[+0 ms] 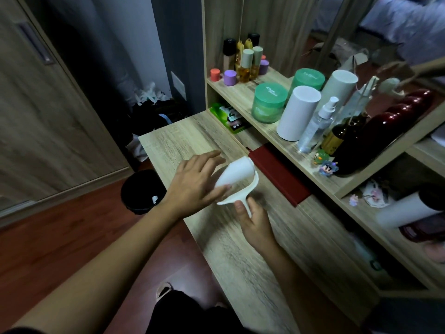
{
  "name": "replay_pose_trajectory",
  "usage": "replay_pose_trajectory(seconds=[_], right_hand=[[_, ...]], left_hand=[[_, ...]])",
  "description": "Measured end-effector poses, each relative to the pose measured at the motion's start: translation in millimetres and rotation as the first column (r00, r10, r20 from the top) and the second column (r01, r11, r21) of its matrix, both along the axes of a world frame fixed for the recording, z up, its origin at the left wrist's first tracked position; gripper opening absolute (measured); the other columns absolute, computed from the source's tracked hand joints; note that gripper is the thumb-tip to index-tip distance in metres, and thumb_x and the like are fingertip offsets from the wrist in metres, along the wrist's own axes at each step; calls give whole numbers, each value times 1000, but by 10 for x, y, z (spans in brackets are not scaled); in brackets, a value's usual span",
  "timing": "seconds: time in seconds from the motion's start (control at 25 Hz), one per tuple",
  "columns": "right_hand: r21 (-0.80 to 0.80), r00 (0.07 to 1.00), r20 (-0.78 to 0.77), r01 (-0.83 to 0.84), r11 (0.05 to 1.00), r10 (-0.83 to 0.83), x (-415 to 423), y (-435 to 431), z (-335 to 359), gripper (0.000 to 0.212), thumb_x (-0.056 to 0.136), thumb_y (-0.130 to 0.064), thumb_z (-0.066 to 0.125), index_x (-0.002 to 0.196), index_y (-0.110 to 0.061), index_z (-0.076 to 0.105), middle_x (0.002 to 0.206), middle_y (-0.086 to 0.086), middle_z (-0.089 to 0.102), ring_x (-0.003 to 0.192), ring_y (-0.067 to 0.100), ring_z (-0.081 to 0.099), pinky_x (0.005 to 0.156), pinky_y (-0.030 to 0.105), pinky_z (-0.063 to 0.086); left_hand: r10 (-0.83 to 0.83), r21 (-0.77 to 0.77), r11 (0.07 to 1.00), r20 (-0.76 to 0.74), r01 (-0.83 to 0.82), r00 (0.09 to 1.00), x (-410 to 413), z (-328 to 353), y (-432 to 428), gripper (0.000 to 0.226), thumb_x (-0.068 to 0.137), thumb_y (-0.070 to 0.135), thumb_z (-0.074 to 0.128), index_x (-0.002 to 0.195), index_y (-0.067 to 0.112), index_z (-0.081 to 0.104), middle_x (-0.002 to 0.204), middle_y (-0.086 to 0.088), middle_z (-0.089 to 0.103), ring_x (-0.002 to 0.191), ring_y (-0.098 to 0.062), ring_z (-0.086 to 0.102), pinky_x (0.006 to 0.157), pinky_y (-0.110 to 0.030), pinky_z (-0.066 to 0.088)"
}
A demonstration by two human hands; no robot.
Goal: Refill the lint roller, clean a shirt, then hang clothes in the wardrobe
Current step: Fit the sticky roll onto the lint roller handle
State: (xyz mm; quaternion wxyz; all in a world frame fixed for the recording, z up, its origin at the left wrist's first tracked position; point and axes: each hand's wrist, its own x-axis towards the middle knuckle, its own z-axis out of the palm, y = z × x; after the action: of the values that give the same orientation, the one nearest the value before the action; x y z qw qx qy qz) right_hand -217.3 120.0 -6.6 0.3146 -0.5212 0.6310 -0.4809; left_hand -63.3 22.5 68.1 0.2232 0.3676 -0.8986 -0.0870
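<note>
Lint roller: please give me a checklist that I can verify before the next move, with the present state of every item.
1. Handle is held firmly: the right hand grips the handle. Ok.
2. Roll is under control: the left hand holds the white roll, fingers above and thumb below. Ok.
3. Roll is fully seated on its holder: the left hand covers the near end. Cannot tell.
4. Free surface to work on: bare wood of the desk shows under the hands. Ok.
5. Place for waste: the black bin stands open on the floor beside the desk. Ok.
</note>
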Motion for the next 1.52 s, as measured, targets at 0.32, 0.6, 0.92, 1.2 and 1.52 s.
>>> replay_pose_trajectory(seconds=[0.32,0.6,0.92,1.2,1.52], right_hand=[[-13,997,46,58,998,-58,60,-25,21,28,82,-53,41,84,-30,57,72,-13,63,72,-7,61,64,10,44],[2,997,19,72,997,-72,156,-44,21,47,81,-58,38,70,-13,50,56,-6,44,55,6,46,54,23,35],[5,997,71,13,1000,-14,689,-376,45,40,82,-56,38,92,-24,60,79,-15,65,80,-6,62,72,16,47],[-23,993,72,-97,995,99,1837,-1109,181,28,85,-51,41,83,-28,57,66,-21,61,72,-8,59,70,12,45],[-80,992,26,-121,989,124,3575,-2171,388,63,80,-67,36,79,-7,54,65,4,58,64,13,56,65,37,45]], left_hand=[[-367,-422,818,141,391,920,119,-77,16,43,97,33,41,124,5,60,130,-12,59,126,-26,51,105,-39,37],[42,-51,998,72,-38,996,415,80,-347,76,96,55,13,136,-1,43,139,-19,48,133,-33,40,106,-45,36],[-265,-325,890,202,320,943,820,-116,-213,52,98,42,34,127,4,56,133,-14,56,128,-27,47,105,-38,37],[313,272,931,-243,-245,918,2067,237,-903,63,84,59,33,121,15,58,114,-1,67,104,-11,60,87,-21,42],[258,304,934,-215,-187,942,3757,494,-1654,49,77,48,60,117,20,59,103,10,64,92,-4,60,81,-18,46]])
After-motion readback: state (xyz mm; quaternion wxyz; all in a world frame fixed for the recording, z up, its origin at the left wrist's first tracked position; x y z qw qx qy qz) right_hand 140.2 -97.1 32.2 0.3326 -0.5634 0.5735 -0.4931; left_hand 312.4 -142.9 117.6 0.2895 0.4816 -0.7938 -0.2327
